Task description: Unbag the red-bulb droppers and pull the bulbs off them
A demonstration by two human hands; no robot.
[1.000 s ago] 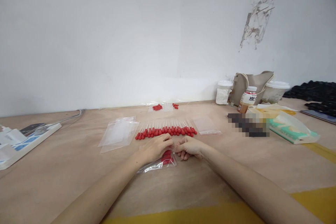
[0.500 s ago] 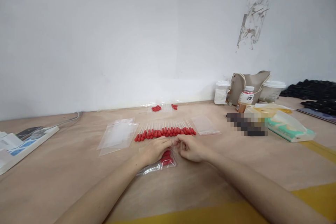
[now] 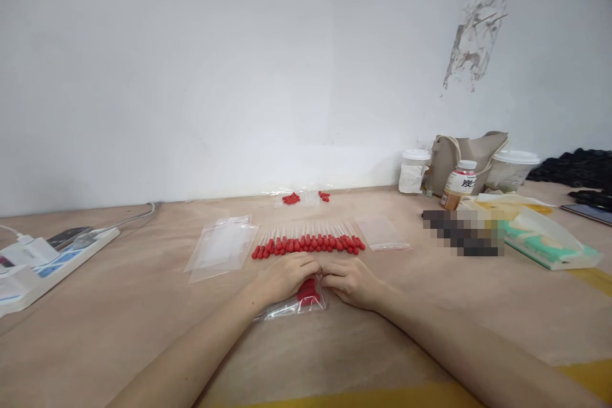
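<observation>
A clear plastic bag with red pieces inside lies on the table at front centre. My left hand lies over its upper part, fingers curled and pinching the edge. From the other side my right hand meets it, its fingers closed at the same edge of the bag; the fingertips are partly hidden. Just beyond both hands runs a row of thin pale sticks with red tips, laid side by side with the tips toward me.
Flat clear bags lie left of the row, another clear bag right of it. Small red pieces lie near the wall. A power strip is at left. A bottle, lidded cup and tissue pack stand right.
My right hand has moved left against the bag's edge, and its fingers have closed up beside my left hand. The whole view has shifted slightly.
</observation>
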